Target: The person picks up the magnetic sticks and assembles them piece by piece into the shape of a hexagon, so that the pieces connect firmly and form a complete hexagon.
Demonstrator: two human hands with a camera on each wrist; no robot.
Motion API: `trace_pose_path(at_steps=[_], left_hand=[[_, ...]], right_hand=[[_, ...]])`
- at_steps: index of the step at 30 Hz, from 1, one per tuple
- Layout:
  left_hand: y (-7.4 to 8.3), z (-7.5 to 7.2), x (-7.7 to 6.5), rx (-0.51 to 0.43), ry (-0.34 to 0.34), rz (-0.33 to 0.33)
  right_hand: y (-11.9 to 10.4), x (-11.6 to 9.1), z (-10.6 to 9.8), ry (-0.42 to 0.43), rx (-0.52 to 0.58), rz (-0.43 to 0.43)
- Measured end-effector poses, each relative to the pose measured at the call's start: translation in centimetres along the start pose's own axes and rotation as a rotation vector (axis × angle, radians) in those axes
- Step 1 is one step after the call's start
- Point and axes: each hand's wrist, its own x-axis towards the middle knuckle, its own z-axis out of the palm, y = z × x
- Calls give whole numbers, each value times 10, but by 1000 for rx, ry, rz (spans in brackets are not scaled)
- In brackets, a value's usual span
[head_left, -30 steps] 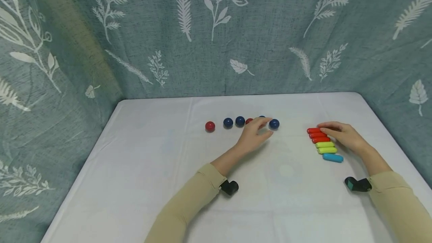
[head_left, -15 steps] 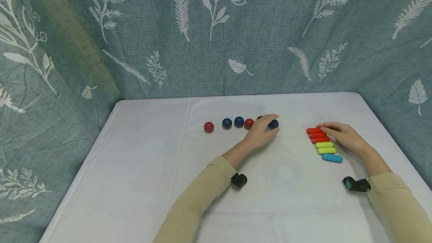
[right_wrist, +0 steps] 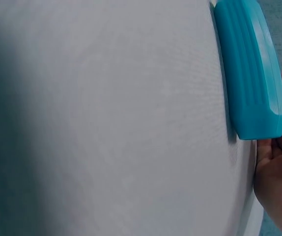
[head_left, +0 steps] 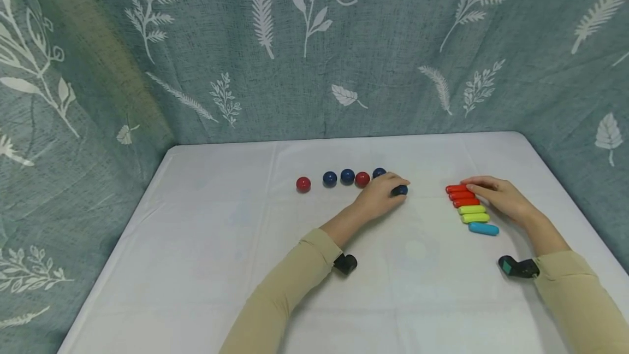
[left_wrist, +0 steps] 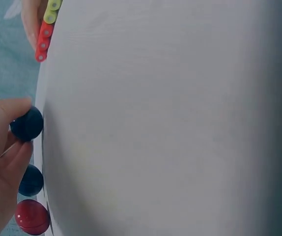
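Observation:
My left hand [head_left: 380,196] pinches a glossy dark blue ball [left_wrist: 28,124] between thumb and fingers, at the right end of a row of balls. Beside it in the left wrist view are another blue ball [left_wrist: 31,180] and a red ball [left_wrist: 33,217]. At the right, my right hand [head_left: 501,198] holds the end of the farthest red plastic stick [head_left: 455,188] between thumb and forefinger. Two more red sticks [head_left: 464,202], two yellow-green sticks [head_left: 474,217] and a ridged blue stick [right_wrist: 249,73] lie side by side below it. The right fingertips are partly hidden.
Further left in the row are two blue balls [head_left: 330,179] and a lone red ball [head_left: 303,184]. Everything lies on a white-covered table [head_left: 196,245]. A green leaf-patterned cloth [head_left: 275,102] hangs behind its far edge and along the sides.
The left hand has moved right, closed its fingers round the end blue ball and shifted it slightly toward the body. The right hand has stayed at the red sticks.

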Motion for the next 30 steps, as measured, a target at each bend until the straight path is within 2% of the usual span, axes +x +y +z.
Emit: trace_pose_path(at_steps=[3,7,14,22,30], left_hand=[[-2,0,-3,-10,-10,-9],[-6,1,-10,-70,-1,-19],[-10,-6,-31,-183,23,-71],[-22,-17,-74,-308,58,-166],[-34,-29,-116,-337,76,-224]], right_hand=[[0,0,0,2,7,-3],[0,0,1,4,5,-4],[-1,-1,1,6,15,1],[-3,-1,2,-4,9,-3],[-3,-2,1,-5,12,3]])
